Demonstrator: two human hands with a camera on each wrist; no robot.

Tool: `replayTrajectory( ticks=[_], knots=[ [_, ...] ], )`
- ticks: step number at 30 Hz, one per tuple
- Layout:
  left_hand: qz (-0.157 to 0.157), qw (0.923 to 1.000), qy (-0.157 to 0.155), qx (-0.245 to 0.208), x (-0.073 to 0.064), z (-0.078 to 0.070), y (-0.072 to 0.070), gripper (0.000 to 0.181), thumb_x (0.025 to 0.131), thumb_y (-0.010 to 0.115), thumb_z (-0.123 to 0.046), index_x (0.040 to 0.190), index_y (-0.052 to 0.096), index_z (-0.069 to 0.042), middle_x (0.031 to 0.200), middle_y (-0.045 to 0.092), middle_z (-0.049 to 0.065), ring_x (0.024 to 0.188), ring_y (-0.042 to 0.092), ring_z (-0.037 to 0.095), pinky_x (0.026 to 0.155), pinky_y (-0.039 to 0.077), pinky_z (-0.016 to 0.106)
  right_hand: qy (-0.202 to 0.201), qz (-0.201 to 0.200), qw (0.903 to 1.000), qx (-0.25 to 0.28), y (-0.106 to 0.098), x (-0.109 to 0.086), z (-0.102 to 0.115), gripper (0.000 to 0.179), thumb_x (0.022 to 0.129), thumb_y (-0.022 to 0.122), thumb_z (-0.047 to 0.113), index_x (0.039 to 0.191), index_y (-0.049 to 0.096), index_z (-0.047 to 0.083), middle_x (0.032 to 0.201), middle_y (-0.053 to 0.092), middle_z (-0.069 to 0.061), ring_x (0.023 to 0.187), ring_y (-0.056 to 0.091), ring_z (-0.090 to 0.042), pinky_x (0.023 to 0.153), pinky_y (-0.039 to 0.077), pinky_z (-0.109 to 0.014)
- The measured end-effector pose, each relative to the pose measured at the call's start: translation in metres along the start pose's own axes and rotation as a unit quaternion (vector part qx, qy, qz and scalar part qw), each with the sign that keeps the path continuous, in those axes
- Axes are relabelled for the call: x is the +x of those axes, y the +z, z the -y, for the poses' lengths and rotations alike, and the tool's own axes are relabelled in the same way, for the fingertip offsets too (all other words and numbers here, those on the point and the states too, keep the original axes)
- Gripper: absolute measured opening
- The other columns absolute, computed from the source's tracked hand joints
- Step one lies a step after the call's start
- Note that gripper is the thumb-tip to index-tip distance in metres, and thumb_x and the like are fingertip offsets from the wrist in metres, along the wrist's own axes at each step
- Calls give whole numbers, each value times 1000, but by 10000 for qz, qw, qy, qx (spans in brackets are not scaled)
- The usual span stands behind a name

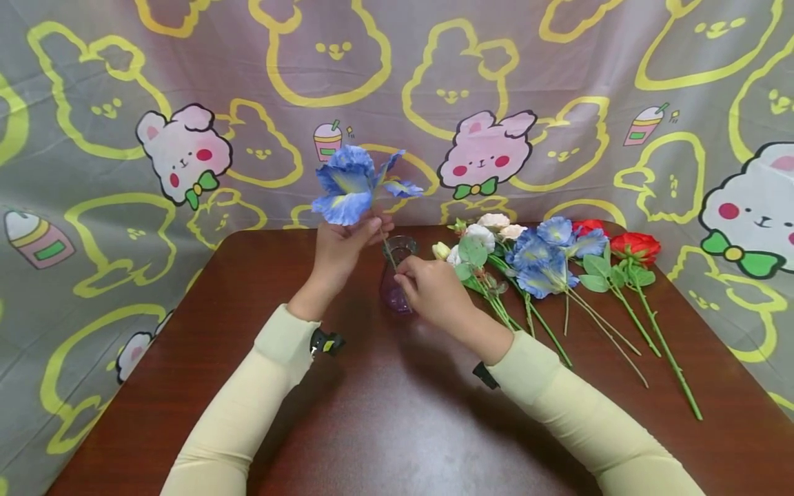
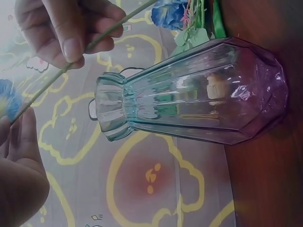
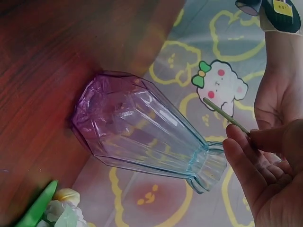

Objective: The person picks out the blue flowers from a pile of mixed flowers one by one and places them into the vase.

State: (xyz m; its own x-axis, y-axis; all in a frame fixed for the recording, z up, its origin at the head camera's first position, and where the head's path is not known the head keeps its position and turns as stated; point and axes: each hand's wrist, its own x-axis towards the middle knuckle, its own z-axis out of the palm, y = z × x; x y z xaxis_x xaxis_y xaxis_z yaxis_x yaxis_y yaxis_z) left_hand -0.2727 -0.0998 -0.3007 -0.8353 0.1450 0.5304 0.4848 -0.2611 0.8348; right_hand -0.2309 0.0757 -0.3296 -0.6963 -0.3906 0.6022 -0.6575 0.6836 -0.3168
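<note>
A blue artificial iris (image 1: 347, 186) is held up above the table by both hands. My left hand (image 1: 344, 248) pinches its stem just below the bloom. Lower on the stem, the thumb and fingers of my right hand (image 1: 434, 289) pinch it, and the cut stem end (image 3: 218, 111) sticks out past them. Behind the right hand stands an upright glass vase (image 1: 392, 286), tinted blue-green at the mouth and purple at the base. In the left wrist view the stem (image 2: 47, 85) passes outside the vase's mouth, apart from it.
To the right on the brown table (image 1: 347, 413) lie several artificial flowers: blue irises (image 1: 540, 258), red roses (image 1: 635, 248), and white and pale pink blooms (image 1: 484, 234) with green leaves. A patterned cloth (image 1: 372, 69) hangs behind the table and at its sides.
</note>
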Motion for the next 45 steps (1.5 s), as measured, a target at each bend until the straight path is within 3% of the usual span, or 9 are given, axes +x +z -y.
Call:
replayTrajectory(
  ticks=[3,9,16,21,25,30,33,38,45],
  knots=[
    [-143,9997,-131,-147,0,-1,-1,28,93,62,1,117,56,15,96,73,12,88,71,24,80,56,39,25,27,10000,20,1,0,1,7,89,70,10,88,66,4,77,69,-5,69,67,-23,63,54,-39],
    [-227,9994,-255,-31,-1,-3,-3,24,93,63,0,114,60,11,94,73,11,86,72,24,78,57,38,49,55,9999,121,4,-2,0,8,91,69,12,89,67,4,78,69,-4,68,66,-21,62,53,-37],
    [-392,9984,12,-411,5,-7,-8,17,94,59,5,106,60,16,89,73,11,83,72,24,78,57,38,302,-223,9993,80,-3,-5,-10,14,93,68,15,87,69,3,74,67,-6,61,59,-19,56,49,-35],
    [-591,9966,261,-519,9,-15,-14,20,94,60,4,107,60,19,90,72,13,82,72,23,77,57,38,941,-151,9954,35,-11,-6,-23,19,91,71,22,87,69,4,75,68,-6,62,58,-19,56,48,-35],
    [-842,9944,345,-543,13,-22,-20,18,93,61,3,105,63,16,90,72,13,82,71,23,78,57,37,1584,-12,9874,43,-13,-7,-31,32,87,74,32,93,68,2,81,69,-10,72,64,-23,63,51,-38],
    [-1044,9905,453,-767,19,-31,-24,10,93,60,5,97,70,4,86,72,13,79,71,22,76,57,34,2023,220,9790,98,-13,-5,-36,50,81,79,41,105,63,0,93,68,-14,84,64,-29,72,52,-42],
    [-1123,9879,669,-836,23,-37,-25,10,92,61,5,95,70,4,84,72,12,78,71,22,73,58,32,2084,393,9768,285,-10,-2,-37,62,78,81,42,117,58,-1,104,66,-18,91,62,-33,79,51,-45],
    [-1302,9836,936,-827,28,-45,-27,9,92,64,2,96,68,8,84,72,14,78,71,23,72,58,32,2170,712,9714,649,-1,4,-40,88,77,83,41,140,42,-5,132,55,-24,120,53,-38,100,44,-47],
    [-1493,9783,1132,-889,35,-41,-26,7,91,65,1,96,69,3,85,72,15,80,71,24,77,58,38,2204,894,9664,978,11,7,-47,91,76,83,38,142,39,-7,140,48,-24,128,47,-36,105,39,-45]
  ],
)
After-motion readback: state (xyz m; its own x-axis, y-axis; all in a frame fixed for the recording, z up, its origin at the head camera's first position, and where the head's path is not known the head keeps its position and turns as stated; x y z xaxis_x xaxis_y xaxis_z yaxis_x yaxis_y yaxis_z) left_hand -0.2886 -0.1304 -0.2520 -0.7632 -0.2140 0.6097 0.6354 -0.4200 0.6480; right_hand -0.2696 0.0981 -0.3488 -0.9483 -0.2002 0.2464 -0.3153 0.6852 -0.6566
